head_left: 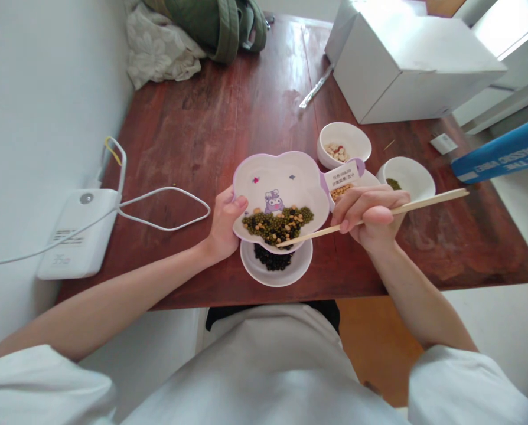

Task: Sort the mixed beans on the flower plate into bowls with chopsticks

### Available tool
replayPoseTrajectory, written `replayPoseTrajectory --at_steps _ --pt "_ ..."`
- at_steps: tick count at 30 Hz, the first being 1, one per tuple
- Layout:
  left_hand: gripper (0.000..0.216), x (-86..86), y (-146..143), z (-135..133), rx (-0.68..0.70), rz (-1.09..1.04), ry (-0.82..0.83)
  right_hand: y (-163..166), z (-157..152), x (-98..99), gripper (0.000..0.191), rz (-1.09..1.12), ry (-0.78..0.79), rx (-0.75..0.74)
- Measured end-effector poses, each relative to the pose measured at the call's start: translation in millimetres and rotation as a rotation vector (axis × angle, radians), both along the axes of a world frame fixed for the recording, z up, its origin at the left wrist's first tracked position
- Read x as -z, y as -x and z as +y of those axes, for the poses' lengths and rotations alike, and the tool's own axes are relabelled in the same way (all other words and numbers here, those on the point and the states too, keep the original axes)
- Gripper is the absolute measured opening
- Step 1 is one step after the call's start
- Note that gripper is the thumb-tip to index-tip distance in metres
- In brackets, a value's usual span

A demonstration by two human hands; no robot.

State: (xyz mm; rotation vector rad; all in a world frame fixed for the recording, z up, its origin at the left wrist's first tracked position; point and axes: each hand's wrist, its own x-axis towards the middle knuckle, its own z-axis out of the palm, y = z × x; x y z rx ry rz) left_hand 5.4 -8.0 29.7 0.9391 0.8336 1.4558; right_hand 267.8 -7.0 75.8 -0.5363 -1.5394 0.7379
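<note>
The left hand (223, 221) grips the rim of the tilted flower-shaped plate (278, 188), fingers clamped on it, above a small white bowl of black beans (276, 267). The right hand (370, 213), fingers closed on the chopsticks (379, 213), has their tips in the mixed beans (278, 224). Tilted further, the plate could spill beans past the bowl onto the reddish wooden surface (228, 112), which stands against a white wall and carries three more small bowls, a white box (406, 65) and a cabled white device (80, 233).

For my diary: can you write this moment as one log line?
left hand: tilting flower bowl | right hand: chopsticks in mixed beans | below: black beans dish
</note>
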Motion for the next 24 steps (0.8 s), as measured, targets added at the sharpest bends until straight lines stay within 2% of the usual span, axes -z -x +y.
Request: replayPoseTrajectory --at_steps 7,12,16,24 --pt "0.050 -4.6 -0.6 0.6 -0.010 -0.018 0.010 -0.6 -0.4 -1.2 0.073 0.010 0.015 0.023" --pt "0.042 -4.2 -0.8 2.2 -0.019 0.020 0.040 -2.5 -0.6 0.5 0.076 0.024 0.017 0.096" --pt "0.047 -4.6 -2.1 2.6 -0.028 0.002 0.013 -2.1 0.2 1.0 0.077 0.052 0.017 0.167" --pt "0.047 -4.3 -1.4 1.7 -0.019 0.026 0.059 -0.3 3.3 1.4 0.083 0.076 0.019 0.182"
